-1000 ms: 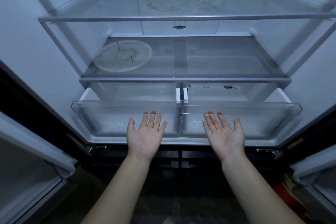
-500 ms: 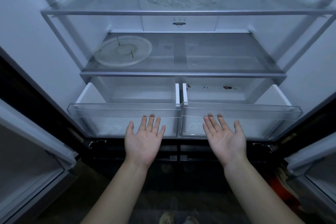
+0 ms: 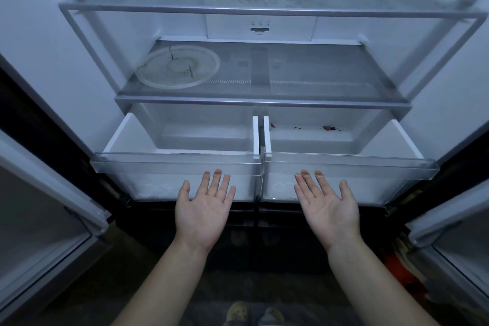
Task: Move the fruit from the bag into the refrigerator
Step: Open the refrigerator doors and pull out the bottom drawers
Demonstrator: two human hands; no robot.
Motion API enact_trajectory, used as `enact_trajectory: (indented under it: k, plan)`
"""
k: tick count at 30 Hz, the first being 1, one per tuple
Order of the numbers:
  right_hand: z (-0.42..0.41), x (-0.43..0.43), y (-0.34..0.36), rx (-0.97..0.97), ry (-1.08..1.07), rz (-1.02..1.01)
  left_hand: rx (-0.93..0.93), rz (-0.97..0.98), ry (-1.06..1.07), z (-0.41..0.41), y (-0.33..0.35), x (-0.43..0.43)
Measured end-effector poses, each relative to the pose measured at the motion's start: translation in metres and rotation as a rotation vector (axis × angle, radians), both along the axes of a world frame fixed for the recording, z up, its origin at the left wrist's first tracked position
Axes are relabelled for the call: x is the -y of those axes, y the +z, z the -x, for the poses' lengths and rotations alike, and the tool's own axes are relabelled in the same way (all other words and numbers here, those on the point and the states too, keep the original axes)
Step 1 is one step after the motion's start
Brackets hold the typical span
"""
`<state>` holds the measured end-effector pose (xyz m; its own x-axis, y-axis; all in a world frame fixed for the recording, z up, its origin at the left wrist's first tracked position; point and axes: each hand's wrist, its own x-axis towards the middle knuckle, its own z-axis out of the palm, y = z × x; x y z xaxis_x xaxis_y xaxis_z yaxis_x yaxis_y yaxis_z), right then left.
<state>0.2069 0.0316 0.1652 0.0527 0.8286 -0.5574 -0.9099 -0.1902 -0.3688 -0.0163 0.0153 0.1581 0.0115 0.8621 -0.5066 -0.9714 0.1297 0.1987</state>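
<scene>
Since the earlier frames, the two crisper drawers had come further out of the refrigerator (image 3: 39, 42), and your hands had drawn back with them. The left drawer (image 3: 176, 164) and the right drawer (image 3: 349, 165) now stood pulled well forward under the lower glass shelf (image 3: 264, 102), side by side, with their interiors open to view from above. Your left hand (image 3: 202, 210) was palm up, fingers spread, with the fingertips just under the clear front lip of the left drawer; your right hand (image 3: 329, 208) was the same under the right drawer. Both grips were wide and held nothing. The left drawer looked empty; the right one had only some small dark and reddish crumbs (image 3: 328, 128) at the back. A round clear plate (image 3: 177, 67) lay on the lower shelf. The fruit and the bag were not in view, so I cannot tell where they were. I judge that the drawers were now ready to receive fruit, and that the moving itself was not yet begun; you would next need to fetch the bag.
</scene>
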Motion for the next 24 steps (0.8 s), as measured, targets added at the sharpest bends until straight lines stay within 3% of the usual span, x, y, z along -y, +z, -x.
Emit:
enact_trajectory:
  k: [18, 24]
  plan:
    - [-0.007, 0.021, 0.002, 0.019, 0.041, 0.017, 0.036, -0.019, 0.014, 0.005, -0.005, 0.021]
    - [-0.008, 0.023, 0.001, 0.101, 0.101, -0.009, -0.078, 0.021, -0.038, 0.008, 0.0, 0.021]
